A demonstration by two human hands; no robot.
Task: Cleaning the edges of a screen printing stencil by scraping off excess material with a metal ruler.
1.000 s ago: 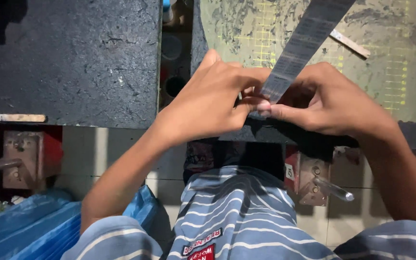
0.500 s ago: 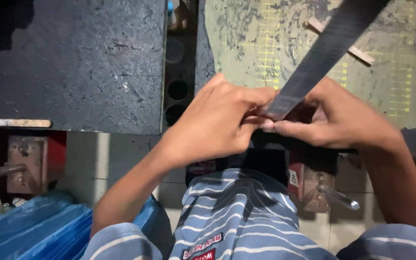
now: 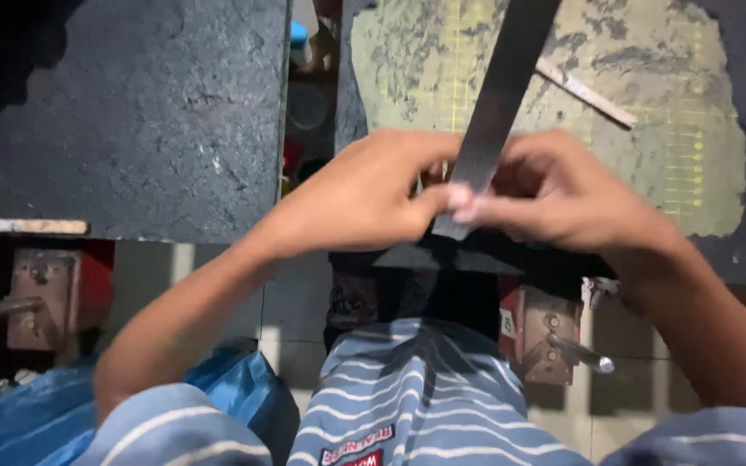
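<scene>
Where the worn green mat [image 3: 649, 129] covers the counter [image 3: 131, 112]: left hand [image 3: 364, 194], right hand [image 3: 572, 194], both pinching one dark flat strip [image 3: 498, 95].

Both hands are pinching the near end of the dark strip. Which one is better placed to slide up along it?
Right, probably. The right hand lies beside the dark strip on the side where the strip leans away, and its fingers already run along the edge. The left hand only meets the strip's near end with its thumb tip.
</scene>
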